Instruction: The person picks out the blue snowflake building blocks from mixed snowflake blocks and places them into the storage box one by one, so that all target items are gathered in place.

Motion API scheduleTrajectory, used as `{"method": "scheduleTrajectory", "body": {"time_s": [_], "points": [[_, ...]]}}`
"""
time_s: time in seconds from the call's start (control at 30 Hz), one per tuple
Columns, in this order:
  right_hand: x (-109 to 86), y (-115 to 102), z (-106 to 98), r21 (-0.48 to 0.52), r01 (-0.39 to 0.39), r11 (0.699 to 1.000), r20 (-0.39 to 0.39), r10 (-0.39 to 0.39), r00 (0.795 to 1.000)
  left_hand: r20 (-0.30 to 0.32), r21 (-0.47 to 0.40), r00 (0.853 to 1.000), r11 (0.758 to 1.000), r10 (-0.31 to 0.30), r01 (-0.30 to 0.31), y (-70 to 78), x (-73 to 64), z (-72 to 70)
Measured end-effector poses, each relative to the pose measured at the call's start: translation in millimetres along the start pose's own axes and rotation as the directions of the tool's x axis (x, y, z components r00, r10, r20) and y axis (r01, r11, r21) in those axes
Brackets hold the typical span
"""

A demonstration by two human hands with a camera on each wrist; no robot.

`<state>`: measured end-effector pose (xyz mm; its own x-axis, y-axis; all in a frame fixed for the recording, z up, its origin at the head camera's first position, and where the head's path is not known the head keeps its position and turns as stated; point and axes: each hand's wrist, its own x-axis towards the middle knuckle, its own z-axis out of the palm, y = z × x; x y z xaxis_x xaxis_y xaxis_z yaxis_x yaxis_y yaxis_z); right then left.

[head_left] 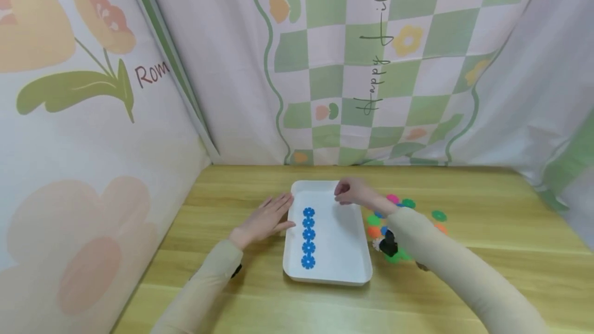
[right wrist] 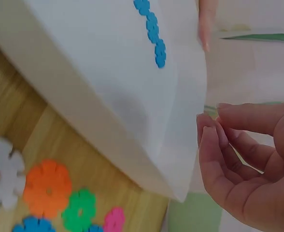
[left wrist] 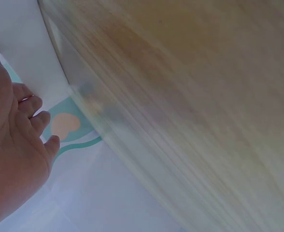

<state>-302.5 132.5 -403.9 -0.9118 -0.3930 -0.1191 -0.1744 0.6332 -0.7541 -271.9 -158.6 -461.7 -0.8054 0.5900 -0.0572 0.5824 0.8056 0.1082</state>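
A white tray [head_left: 334, 231] lies on the wooden table, with several blue snowflake discs [head_left: 308, 234] in a straight column along its left side. My left hand [head_left: 266, 220] rests against the tray's left edge, fingers extended and thumb apart near the rim. In the left wrist view, the left hand [left wrist: 19, 116] appears palm-side beside the white tray wall. Above the tray's far right corner is my right hand [head_left: 352, 192]. Its fingers are curled, with the thumb near the fingertips. In the right wrist view, no disc shows between the fingertips of the right hand [right wrist: 248, 159].
Right of the tray lie loose discs, among them an orange disc [right wrist: 48, 188], a green disc [right wrist: 79, 210], a white disc [right wrist: 4, 174] and a pink disc [head_left: 392, 199]. Some are hidden under the right forearm. A patterned curtain [head_left: 362, 66] hangs behind the table.
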Motion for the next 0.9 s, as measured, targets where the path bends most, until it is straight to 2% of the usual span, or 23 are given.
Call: {"method": "scheduleTrajectory", "body": {"time_s": [0.1,0.23,0.4,0.7,0.9], "points": [[-9.8,5.4,-14.5,0.025,0.015,1.0,-0.003,-0.015,1.0,0.004,0.005,1.0,1.0,-0.001,0.001,-0.4,-0.7,0.1],[-22.3,15.2,-31.9,-0.023,0.022,1.0,-0.03,-0.022,0.999,0.007,0.006,1.0,1.0,-0.001,0.001,-0.4,-1.1,0.0],[-37.0,38.3,-48.0,-0.057,0.015,0.998,-0.054,-0.018,0.998,0.004,0.011,1.0,1.0,-0.001,0.001,0.0,-0.9,-0.4],[-56.6,72.6,-63.8,-0.153,-0.086,0.984,-0.116,0.069,0.991,0.002,0.009,1.0,1.0,-0.003,0.003,1.9,-2.1,-2.4],[-63.1,94.2,-70.4,-0.168,-0.159,0.973,-0.141,0.136,0.981,-0.005,-0.006,1.0,1.0,-0.003,0.003,2.1,-1.5,-2.5]]}}
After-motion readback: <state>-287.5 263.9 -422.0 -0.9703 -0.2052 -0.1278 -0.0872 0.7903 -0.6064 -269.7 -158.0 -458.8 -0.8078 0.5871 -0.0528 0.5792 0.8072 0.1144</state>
